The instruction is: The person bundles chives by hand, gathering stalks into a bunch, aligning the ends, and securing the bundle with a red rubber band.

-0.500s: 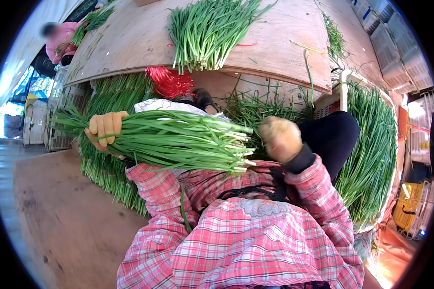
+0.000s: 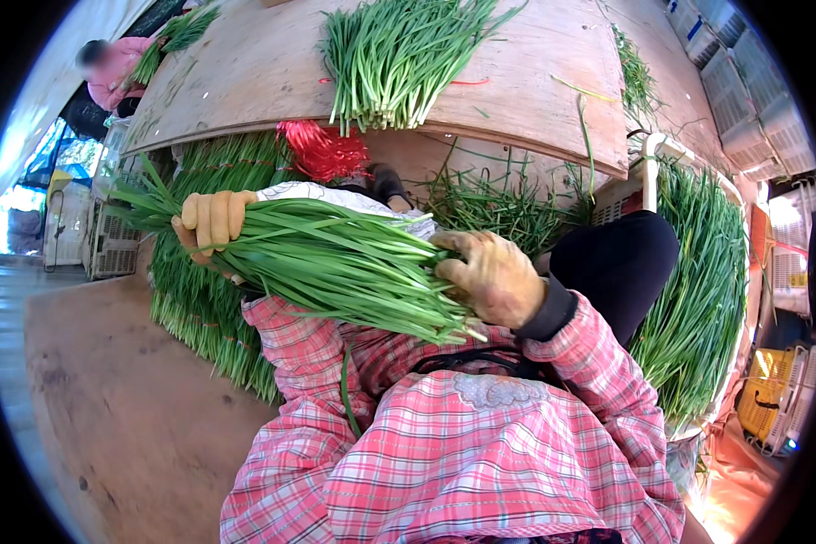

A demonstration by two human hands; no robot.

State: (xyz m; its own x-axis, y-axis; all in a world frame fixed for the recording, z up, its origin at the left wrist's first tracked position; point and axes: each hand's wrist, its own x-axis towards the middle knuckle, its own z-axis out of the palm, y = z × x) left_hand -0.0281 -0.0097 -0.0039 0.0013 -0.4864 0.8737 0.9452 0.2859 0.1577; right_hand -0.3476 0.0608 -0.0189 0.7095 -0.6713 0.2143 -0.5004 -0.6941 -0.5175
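Observation:
A loose bunch of garlic chives [image 2: 335, 258], with long flat green leaves and pale stem ends, lies sideways across my lap. My left hand [image 2: 216, 222], in a tan glove, is wrapped round the leafy part on the left. At the stem ends, my right hand [image 2: 494, 276], gloved alike, has its fingers curled over some of the stems; its palm side and part of the ends are hidden. Another pile of garlic chives [image 2: 399, 63] rests on the wooden board [image 2: 245, 63] ahead, beside a bundle of red ties [image 2: 325, 152] under the board's near edge.
Tied bunches of chives [image 2: 213, 317] are stacked at my left, and a white crate [image 2: 651, 177] full of chives stands at my right. Loose leaves [image 2: 503, 204] litter the space under the board. A person in pink [image 2: 118, 72] works at the far left. Crates [image 2: 757, 82] line the right.
My right hand has moved left from beside the bunch onto its stem ends and closed there. The bunch's stem end tilts slightly lower; my left hand has shifted a little right and up.

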